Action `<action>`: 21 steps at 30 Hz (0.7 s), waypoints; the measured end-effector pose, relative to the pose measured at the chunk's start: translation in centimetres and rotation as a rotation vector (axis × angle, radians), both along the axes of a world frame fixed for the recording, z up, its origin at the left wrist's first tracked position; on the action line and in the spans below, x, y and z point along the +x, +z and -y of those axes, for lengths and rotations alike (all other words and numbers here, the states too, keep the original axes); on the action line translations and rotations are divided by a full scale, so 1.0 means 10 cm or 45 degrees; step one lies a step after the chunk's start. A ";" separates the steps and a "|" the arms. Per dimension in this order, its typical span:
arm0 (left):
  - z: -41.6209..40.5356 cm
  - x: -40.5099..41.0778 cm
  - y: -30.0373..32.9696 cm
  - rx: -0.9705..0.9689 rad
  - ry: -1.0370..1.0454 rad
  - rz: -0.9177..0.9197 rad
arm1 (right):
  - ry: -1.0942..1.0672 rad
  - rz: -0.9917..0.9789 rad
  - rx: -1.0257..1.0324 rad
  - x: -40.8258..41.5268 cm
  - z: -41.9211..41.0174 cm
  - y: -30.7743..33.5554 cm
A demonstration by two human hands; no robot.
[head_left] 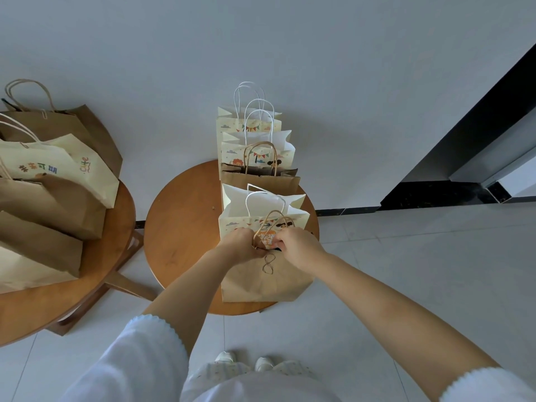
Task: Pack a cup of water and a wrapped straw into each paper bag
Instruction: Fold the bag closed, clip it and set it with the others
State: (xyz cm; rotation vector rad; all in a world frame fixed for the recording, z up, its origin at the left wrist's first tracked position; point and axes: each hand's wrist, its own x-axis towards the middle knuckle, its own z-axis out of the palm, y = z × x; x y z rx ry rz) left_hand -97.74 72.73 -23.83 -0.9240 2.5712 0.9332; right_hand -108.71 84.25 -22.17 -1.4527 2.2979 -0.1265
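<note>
- The wall (261,39) fills the upper half of the frame; the tiled floor (406,271) fills the lower right.
- A large round wooden table (34,309) sits at the left edge and carries a heap of paper bags (52,198), brown and cream, lying tilted against one another.
- A smaller round wooden table (179,227) occupies the centre of the frame and bears a row of upright paper bags running away from the camera.
- The nearest brown bag (266,282) stands at the near edge of this table, a looped mark drawn on its front face.
- Directly behind it stands a cream printed bag (293,216) with white handles; behind that, a second brown bag (261,181); then further cream bags (252,129) toward the wall.
- The left hand (240,245) is at the mouth of the nearest brown bag, fingers curled around its top edge beside the handle.
- The right hand (295,245) is at the same mouth, fingertips pinching an orange-and-white printed item (268,239) at the opening; what this item is cannot be determined.
- The brown twisted handles (275,220) of the nearest bag rise between the two hands.
- No cup or wrapped straw can be identified; the bag interiors are hidden.
- Two white shoes (246,361) show at the bottom centre.
</note>
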 end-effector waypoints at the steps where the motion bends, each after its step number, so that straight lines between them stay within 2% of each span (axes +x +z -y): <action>1: 0.01 0.00 -0.01 0.002 -0.001 -0.004 | -0.007 0.017 0.011 -0.01 0.02 0.01; 8: 0.03 0.02 -0.07 0.030 -0.008 -0.018 | 0.021 -0.025 0.117 -0.02 0.10 0.06; 12: 0.04 0.01 -0.09 0.009 -0.024 0.003 | 0.096 -0.133 0.171 0.01 0.13 0.08; 21: 0.02 -0.02 -0.09 -0.006 -0.014 -0.015 | 0.112 -0.248 0.191 0.05 0.19 0.07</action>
